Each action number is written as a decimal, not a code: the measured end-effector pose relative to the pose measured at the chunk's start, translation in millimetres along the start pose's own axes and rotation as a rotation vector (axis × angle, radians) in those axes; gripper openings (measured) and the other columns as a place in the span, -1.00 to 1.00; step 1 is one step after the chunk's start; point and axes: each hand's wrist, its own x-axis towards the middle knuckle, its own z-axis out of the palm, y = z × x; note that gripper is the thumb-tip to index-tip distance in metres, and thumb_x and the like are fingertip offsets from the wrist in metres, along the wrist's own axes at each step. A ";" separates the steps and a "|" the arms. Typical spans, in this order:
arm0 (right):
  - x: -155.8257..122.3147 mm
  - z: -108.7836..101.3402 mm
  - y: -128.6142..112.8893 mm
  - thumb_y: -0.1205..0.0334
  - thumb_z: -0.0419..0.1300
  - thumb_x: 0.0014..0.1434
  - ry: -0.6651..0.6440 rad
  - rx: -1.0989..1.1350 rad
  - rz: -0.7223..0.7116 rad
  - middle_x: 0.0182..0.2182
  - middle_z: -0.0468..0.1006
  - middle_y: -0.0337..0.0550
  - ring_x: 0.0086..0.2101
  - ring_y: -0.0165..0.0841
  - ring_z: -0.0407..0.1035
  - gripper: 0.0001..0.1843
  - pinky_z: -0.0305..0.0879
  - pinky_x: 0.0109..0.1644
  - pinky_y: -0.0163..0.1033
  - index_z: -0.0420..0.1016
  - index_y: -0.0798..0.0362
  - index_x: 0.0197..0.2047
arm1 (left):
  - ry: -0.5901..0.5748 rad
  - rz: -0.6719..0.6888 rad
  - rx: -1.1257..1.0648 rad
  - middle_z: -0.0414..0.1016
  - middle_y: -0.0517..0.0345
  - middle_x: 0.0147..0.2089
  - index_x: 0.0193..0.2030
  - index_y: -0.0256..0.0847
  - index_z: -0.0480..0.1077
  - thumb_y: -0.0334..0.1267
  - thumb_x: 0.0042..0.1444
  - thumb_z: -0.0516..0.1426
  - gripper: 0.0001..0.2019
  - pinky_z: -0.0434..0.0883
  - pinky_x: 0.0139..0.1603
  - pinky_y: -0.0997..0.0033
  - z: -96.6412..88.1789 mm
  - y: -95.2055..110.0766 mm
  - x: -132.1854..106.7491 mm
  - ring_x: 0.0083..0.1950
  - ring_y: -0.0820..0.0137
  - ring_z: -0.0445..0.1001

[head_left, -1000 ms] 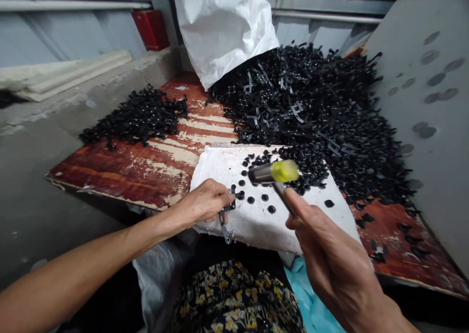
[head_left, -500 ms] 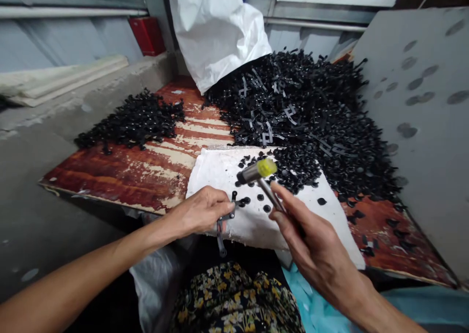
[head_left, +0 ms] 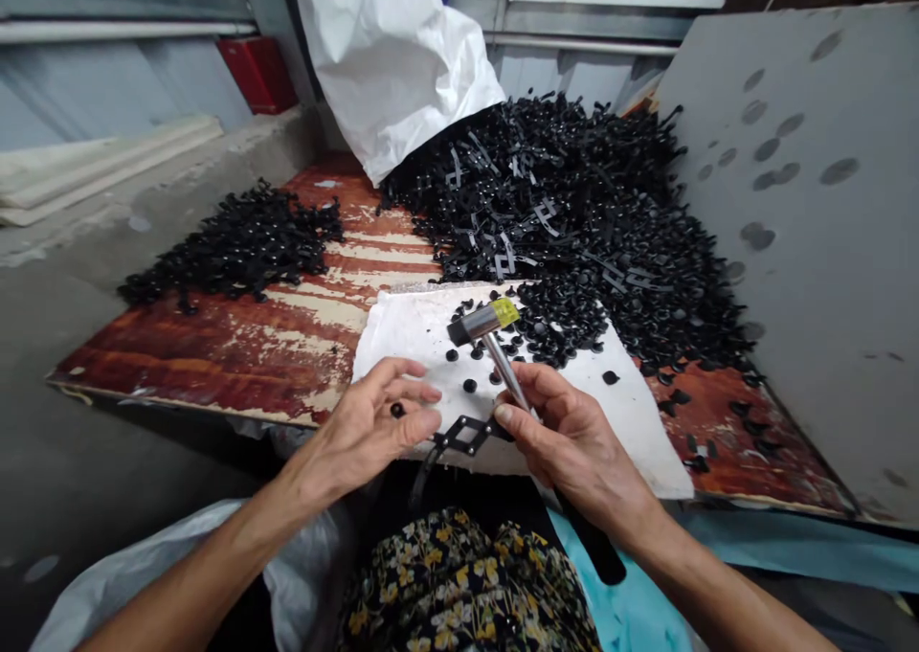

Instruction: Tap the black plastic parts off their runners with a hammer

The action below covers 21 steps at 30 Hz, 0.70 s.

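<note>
The black plastic sprue frame lay across the near part of the white padded sheet, a flat lattice of thin struts with one arm hanging over the sheet's near edge, its right end just at the right hand. The fingers of that hand were curled around the metal shaft of a small yellow-capped hammer, whose steel head stood above the sheet and whose black handle ran down past the wrist. The left hand lay open and palm up beside the frame, fingers loosely spread, with a small black round piece on the palm. More round pieces dotted the sheet around the hammer head, leaving bare sheet on either side of the frame. Behind it rose a large heap of black moulded parts spilling from a white woven sack, with a smaller heap on the peeling red tabletop to the left, and a grey board stood along the right.
</note>
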 end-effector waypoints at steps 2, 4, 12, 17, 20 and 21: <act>0.8 3.8 -0.8 0.18 0.21 0.13 0.036 0.049 0.043 -0.46 0.43 -0.32 -0.55 -0.47 0.27 -0.81 0.22 -0.55 -0.38 0.43 -0.01 -0.17 | -0.031 -0.102 -0.217 0.52 0.01 -0.13 -0.03 -0.22 0.27 0.05 -0.13 0.31 -0.41 0.39 -0.43 0.46 5.1 -4.4 -2.6 -0.33 0.40 0.48; 1.7 7.8 -0.3 0.16 0.22 0.13 0.038 0.071 0.067 -0.49 0.39 -0.34 -0.64 -0.52 0.14 -0.81 0.07 -0.67 -0.42 0.42 -0.02 -0.17 | -0.081 -0.158 -0.361 0.51 0.07 -0.27 -0.08 -0.25 0.27 0.08 -0.22 0.35 -0.35 0.38 -0.51 0.49 13.8 -4.5 -3.1 -0.37 0.39 0.49; -7.4 -0.8 -0.2 0.03 0.19 0.18 0.120 -0.014 0.069 -0.47 0.40 -0.30 -0.69 -0.56 0.03 -0.73 -0.01 -0.73 -0.43 0.45 0.00 -0.13 | 0.042 -0.242 -0.380 0.19 0.45 -0.70 -0.39 -0.22 0.24 -0.11 -0.24 0.39 -0.57 -0.03 -0.76 0.67 13.5 8.3 22.4 -0.75 0.68 0.06; -21.8 -15.3 3.8 -0.04 0.25 0.13 0.278 0.058 0.142 -0.47 0.43 -0.31 -0.70 -0.56 0.06 -0.65 0.03 -0.73 -0.43 0.41 -0.02 -0.10 | 0.091 -0.294 -0.300 0.26 0.38 -0.63 -0.46 -0.26 0.25 -0.26 -0.19 0.37 -0.66 -0.15 -0.75 0.69 5.1 10.2 35.6 -0.75 0.75 -0.01; -29.5 -19.0 11.1 -0.04 0.27 0.11 0.310 0.096 0.165 -0.48 0.41 -0.33 -0.71 -0.58 0.06 -0.64 0.03 -0.72 -0.44 0.41 -0.02 -0.10 | 0.090 -0.300 -0.264 0.19 0.41 -0.68 -0.47 -0.25 0.24 -0.30 -0.12 0.32 -0.72 -0.16 -0.74 0.69 5.4 10.7 38.9 -0.75 0.75 -0.05; -31.7 -19.7 13.7 -0.04 0.28 0.11 0.318 0.104 0.173 -0.48 0.41 -0.34 -0.71 -0.59 0.07 -0.63 0.03 -0.73 -0.44 0.41 -0.01 -0.10 | 0.093 -0.302 -0.257 0.15 0.43 -0.69 -0.48 -0.25 0.24 -0.32 -0.10 0.31 -0.73 -0.16 -0.74 0.69 5.6 11.0 39.9 -0.76 0.74 -0.06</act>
